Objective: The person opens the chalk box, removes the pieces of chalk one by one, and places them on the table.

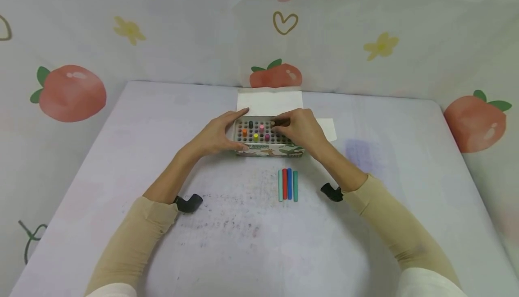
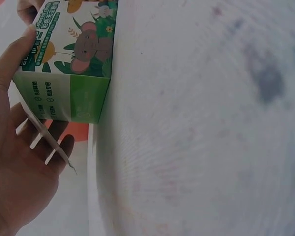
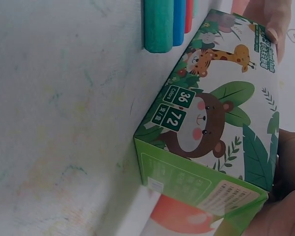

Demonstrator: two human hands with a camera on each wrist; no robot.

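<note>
A printed chalk box (image 1: 269, 151) with animal pictures stands on the table, its white lid (image 1: 269, 101) folded back. Several chalk sticks, among them an orange chalk (image 1: 244, 132) and a yellow chalk (image 1: 256, 137), poke out of its holed tray. My left hand (image 1: 215, 135) grips the box's left end, thumb on the front face and fingers round the side and back. Over the tray's right part, my right hand (image 1: 302, 130) pinches a brownish chalk stick (image 1: 273, 124), mostly hidden by the fingers. In the right wrist view, the box's front (image 3: 201, 118) hides those fingertips.
In front of the box, several chalk sticks lie side by side, including a red chalk (image 1: 284, 183), a blue chalk (image 1: 289, 183) and a green chalk (image 1: 295, 186). A white side flap (image 1: 327, 128) sticks out at the box's right. Smudges mark the white table (image 1: 227, 252).
</note>
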